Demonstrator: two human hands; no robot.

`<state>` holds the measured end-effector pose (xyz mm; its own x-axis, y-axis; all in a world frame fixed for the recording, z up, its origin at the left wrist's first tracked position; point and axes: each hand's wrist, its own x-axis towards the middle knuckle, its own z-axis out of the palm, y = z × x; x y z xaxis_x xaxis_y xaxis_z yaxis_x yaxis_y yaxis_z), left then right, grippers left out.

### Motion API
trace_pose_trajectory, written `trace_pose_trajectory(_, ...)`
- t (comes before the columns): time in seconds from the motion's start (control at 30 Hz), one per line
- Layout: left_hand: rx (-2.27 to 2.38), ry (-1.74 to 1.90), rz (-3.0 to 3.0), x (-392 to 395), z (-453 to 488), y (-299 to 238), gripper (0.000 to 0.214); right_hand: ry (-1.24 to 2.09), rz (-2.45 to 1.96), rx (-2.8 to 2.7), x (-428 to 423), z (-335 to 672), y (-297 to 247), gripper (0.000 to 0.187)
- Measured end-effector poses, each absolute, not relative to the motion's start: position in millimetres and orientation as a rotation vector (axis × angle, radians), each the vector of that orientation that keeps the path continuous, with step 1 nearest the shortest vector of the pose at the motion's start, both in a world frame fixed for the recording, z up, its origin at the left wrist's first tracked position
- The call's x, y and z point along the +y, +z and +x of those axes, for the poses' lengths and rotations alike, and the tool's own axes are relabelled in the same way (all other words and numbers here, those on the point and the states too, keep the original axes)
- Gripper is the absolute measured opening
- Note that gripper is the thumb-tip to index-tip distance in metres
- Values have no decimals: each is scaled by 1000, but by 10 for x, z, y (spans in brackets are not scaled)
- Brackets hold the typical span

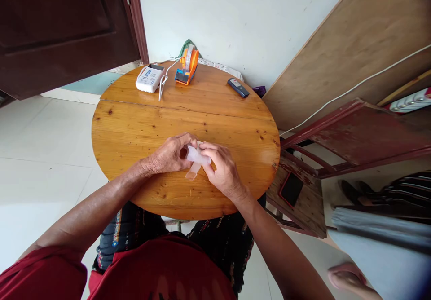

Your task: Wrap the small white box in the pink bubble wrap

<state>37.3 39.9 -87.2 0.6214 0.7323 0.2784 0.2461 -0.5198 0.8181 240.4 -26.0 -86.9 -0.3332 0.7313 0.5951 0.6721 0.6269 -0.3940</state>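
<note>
Over the near half of the round wooden table (pixel 155 125), both hands pinch one small, whitish, translucent bundle (pixel 199 156), which looks like rolled plastic wrap. My left hand (pixel 173 152) is closed on its left end, thumb below and fingers on top. At the right end, my right hand (pixel 220 167) grips it between thumb and fingers. A strip of clear tape (pixel 192 172) hangs from the bundle towards me, its loose end close to the tabletop. What lies inside the bundle, if anything, cannot be made out.
An orange tape dispenser (pixel 187 65) stands at the table's back, beside a white box-shaped device (pixel 150 78) with a white cable (pixel 163 82). A dark remote-like handset (pixel 238 87) lies back right. A wooden chair (pixel 303 192) holds a phone (pixel 291 189). Another person's foot (pixel 346 275) shows lower right.
</note>
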Motion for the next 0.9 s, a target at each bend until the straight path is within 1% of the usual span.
trace_pose_trajectory(0.1, 921, 764, 2002, 384, 383, -824, 29, 355, -1176, -1959, -149, 2410, -799, 11)
trace_pose_trajectory(0.13, 993, 744, 2019, 382, 386, -804, 29, 472, -1220, -1918, -99, 2409, -785, 9)
trace_pose_trajectory(0.23, 1173, 741, 2106, 391, 388, -743, 38, 810, -1298, -1773, 100, 2391, -788, 19)
trace_pose_trajectory(0.33, 1142, 763, 1962, 423, 378, -718, 44, 1020, -1307, -1654, 324, 2362, -828, 30)
trace_pose_trajectory(0.37, 1089, 759, 1861, 436, 374, -727, 47, 1057, -1317, -1634, 389, 2355, -838, 32)
trace_pose_trajectory(0.4, 1040, 758, 1755, 451, 370, -746, 54, 1074, -1333, -1619, 442, 2351, -844, 33)
trace_pose_trajectory(0.47, 978, 770, 1587, 479, 366, -808, 76, 1081, -1365, -1611, 507, 2352, -841, 32)
trace_pose_trajectory(0.53, 964, 802, 1510, 503, 367, -877, 88, 1086, -1372, -1613, 515, 2368, -821, 33)
trace_pose_trajectory(0.67, 946, 839, 1473, 530, 378, -956, 92, 1221, -1230, -1537, 445, 2417, -791, 43)
trace_pose_trajectory(0.73, 945, 853, 1451, 533, 385, -961, 94, 1285, -1150, -1480, 419, 2432, -813, 54)
trace_pose_trajectory(0.8, 926, 870, 1419, 532, 393, -956, 95, 1287, -1136, -1457, 413, 2436, -855, 66)
trace_pose_trajectory(0.9, 881, 896, 1371, 523, 409, -953, 95, 1228, -1174, -1477, 419, 2427, -910, 72)
